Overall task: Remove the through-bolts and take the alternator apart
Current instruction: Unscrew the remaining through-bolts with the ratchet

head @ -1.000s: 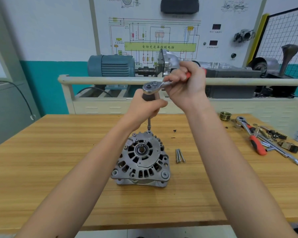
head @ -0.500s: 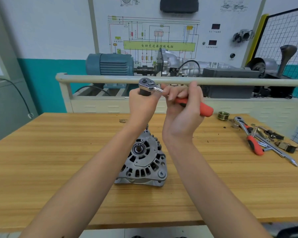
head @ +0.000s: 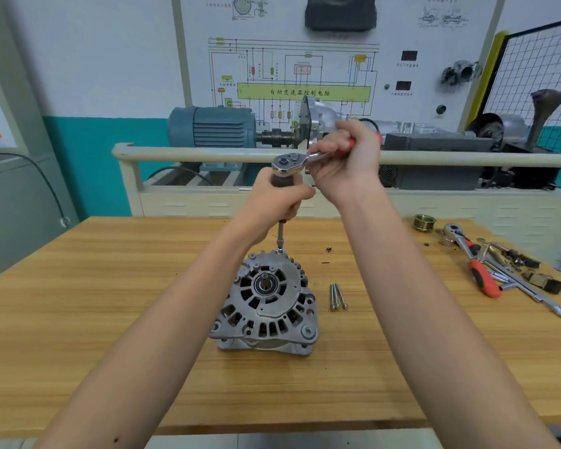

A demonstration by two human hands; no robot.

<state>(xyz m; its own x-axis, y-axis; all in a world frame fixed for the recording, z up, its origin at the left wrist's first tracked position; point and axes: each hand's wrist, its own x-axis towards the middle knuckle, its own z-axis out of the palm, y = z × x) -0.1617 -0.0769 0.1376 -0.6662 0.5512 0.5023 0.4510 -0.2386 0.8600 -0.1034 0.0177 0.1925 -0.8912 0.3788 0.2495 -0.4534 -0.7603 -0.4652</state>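
Two loose bolts (head: 337, 296) lie on wooden bench (head: 110, 286).

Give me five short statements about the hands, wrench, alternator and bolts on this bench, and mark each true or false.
1. The right hand grips the ratchet wrench handle. True.
2. The left hand rests flat on the table. False: it holds the extension under the wrench head.
3. Loose bolts lie right of the alternator. True.
4. The alternator is split in halves. False: it stands assembled.
5. No other tools are present. False: several lie at the table's right.
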